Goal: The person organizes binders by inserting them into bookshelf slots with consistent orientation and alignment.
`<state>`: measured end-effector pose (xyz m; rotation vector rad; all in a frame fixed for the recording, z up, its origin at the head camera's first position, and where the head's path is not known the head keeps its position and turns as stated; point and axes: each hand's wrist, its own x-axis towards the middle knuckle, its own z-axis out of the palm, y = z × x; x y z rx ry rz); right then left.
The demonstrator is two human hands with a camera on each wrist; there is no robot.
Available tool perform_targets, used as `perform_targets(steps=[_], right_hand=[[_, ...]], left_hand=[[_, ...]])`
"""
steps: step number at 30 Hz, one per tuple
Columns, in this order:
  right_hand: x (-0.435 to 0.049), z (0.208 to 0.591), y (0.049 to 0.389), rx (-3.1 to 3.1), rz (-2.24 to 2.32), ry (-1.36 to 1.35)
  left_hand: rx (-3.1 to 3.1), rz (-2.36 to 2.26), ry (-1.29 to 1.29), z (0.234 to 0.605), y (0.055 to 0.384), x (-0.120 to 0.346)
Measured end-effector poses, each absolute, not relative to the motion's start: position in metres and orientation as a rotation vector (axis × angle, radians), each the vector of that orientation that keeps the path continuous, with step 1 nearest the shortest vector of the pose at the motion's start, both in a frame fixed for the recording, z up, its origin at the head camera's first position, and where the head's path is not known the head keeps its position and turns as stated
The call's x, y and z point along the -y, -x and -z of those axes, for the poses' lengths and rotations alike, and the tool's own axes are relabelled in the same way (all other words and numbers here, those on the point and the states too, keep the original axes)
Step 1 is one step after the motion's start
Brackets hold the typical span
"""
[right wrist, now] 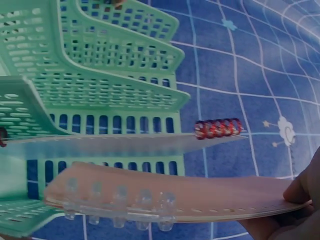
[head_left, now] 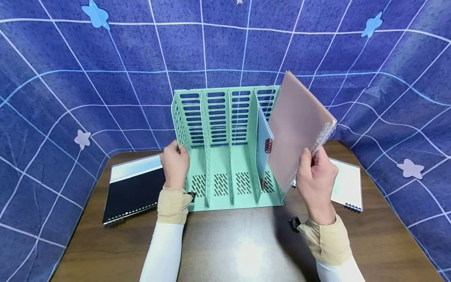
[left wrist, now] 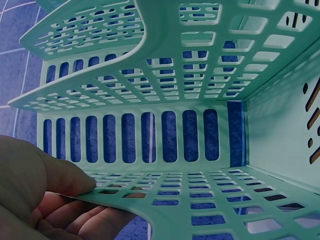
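Note:
A mint-green file organizer (head_left: pixel 220 158) with upright dividers stands on the table. My left hand (head_left: pixel 175 164) grips its left outer wall, thumb on the inner face and fingers outside, as the left wrist view shows. In my right hand (head_left: pixel 316 180) is a pink notebook (head_left: pixel 299 121) with clear ring binding, pinched along the bound edge. It is tilted over the organizer's right end, its lower corner in front of the rightmost compartment. A light-blue notebook (head_left: pixel 262 141) with a red spiral stands in that compartment, just left of the pink one.
To the left, a black spiral notebook (head_left: pixel 135 192) with a pale blue band lies on the brown table (head_left: pixel 225 243). A whitish notebook (head_left: pixel 348 186) with dark rings lies at right, partly behind my right hand. Blue patterned cloth (head_left: pixel 225 47) hangs behind.

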<state>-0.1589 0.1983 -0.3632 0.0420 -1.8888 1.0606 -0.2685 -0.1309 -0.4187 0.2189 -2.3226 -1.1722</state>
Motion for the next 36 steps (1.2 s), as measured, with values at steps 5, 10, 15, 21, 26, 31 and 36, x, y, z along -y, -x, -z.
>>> perform_targets(steps=[5,10,15,21,26,31,36], right_hand=[[-0.192,0.372,0.168,1.863,-1.026,-0.038],[-0.186,0.382,0.175,1.858,-1.022,-0.015],[-0.181,0.392,0.183,1.849,-1.028,-0.035],[-0.176,0.406,0.192,1.860,-1.039,-0.032],[-0.174,0.417,0.196,1.895,-1.037,-0.031],[-0.171,0.424,0.201,1.879,-1.038,-0.030],[-0.170,0.431,0.204,1.877,-1.046,-0.026]], left_hand=[[2.311,1.180,-0.216,0.418,0.269,0.131],[2.310,1.187,-0.212,0.418,0.269,0.130],[2.309,1.177,-0.208,0.418,0.269,0.130],[2.305,1.174,-0.215,0.418,0.270,0.131],[2.313,1.170,-0.220,0.418,0.270,0.131],[2.309,1.170,-0.216,0.418,0.270,0.131],[2.306,1.169,-0.227,0.418,0.271,0.131]])
